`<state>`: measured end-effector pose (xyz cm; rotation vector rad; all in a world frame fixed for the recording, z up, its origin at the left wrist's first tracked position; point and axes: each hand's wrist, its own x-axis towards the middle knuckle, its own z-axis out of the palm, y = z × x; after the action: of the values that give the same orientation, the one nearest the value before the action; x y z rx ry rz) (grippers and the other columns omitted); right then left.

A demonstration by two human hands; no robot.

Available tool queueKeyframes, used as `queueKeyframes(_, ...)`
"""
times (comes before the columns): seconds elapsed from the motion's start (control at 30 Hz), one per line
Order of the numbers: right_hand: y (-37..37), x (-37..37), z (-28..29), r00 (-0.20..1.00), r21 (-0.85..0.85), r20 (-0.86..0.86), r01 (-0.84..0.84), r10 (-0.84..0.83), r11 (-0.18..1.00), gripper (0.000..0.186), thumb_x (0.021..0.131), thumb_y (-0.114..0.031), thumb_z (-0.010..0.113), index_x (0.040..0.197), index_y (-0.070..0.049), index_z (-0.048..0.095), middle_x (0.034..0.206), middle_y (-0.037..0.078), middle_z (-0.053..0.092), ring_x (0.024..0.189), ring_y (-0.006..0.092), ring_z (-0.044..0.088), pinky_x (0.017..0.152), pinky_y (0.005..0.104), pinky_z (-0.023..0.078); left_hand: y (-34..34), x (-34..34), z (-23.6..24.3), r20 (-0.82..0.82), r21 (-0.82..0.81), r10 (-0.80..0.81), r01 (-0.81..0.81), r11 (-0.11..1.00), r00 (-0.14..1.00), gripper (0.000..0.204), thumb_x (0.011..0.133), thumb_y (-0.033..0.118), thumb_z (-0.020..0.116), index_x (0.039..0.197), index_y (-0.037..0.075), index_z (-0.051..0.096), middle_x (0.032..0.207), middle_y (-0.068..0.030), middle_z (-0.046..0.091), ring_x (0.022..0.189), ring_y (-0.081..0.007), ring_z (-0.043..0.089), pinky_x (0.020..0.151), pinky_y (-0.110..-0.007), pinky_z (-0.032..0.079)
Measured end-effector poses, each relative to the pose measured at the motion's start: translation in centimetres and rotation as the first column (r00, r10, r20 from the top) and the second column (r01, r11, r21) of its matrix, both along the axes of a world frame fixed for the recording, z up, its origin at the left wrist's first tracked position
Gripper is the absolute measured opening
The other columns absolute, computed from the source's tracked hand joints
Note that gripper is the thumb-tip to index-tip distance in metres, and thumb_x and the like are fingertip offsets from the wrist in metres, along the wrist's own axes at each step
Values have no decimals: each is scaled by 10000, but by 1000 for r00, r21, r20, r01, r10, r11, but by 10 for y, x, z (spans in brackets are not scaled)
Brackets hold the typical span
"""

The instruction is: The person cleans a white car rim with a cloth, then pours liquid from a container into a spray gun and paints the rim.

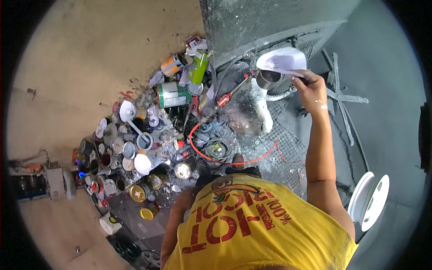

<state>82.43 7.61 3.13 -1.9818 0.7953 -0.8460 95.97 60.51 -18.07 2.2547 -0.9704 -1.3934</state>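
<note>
My right hand [309,90] reaches out at the upper right, pinching the edge of a white paper piece [281,59], curved like a cone-shaped paint strainer. The paper sits over the mouth of a dark metal cup [268,80], and I cannot tell whether they touch. Below the cup stands a white-crusted support [262,105]. Close to its left is a red-handled metal tool [223,100], slanting toward the cup. Of my left side only the upper arm [178,211] shows; the hand is hidden by my body and the yellow shirt.
Paint cans, lids and cups [119,146] crowd the left, with a green tin [198,67] behind them. A red hose [225,161] loops across the dirty floor. A white wheel rim [369,200] stands at right, near a grey metal cross-stand [339,96]. A grey panel [270,27] rises behind.
</note>
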Motion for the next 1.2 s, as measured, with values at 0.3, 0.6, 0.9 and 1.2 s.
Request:
queueKeyframes(0.3,6,-15,-39,997,-136,-8,77,-79,988,174,898,-64,694,1045,25,723,975,109,721,879,157,660,787,275,507,-50,-10,42,52,-172,169,-158,972,984,354,914,262,664,1233,108,651,1139,-220,672,1043,-397,644,920,-460,499)
queueKeyframes(0.6,173,43,-46,877,-165,-316,-428,363,889,188,829,-16,706,1010,-43,750,914,156,713,810,268,688,772,360,530,-106,15,125,294,-746,337,-6,666,894,477,869,237,717,1311,127,573,1188,-160,668,951,-360,674,827,-449,544)
queueKeyframes(0.9,312,128,-88,623,113,-270,-737,734,667,253,811,-13,704,1063,-23,721,990,171,723,891,292,707,798,358,535,-1,67,68,175,-803,715,-321,501,677,191,857,83,673,1046,66,692,949,-151,709,853,-343,694,749,-405,555)
queueKeyframes(1.2,379,161,-115,508,327,-363,-716,781,617,493,828,-31,739,1302,-23,606,1084,146,708,866,179,677,743,308,536,181,154,-6,191,-831,976,-511,217,105,83,881,70,650,937,36,701,882,-167,715,748,-257,712,693,-362,548)
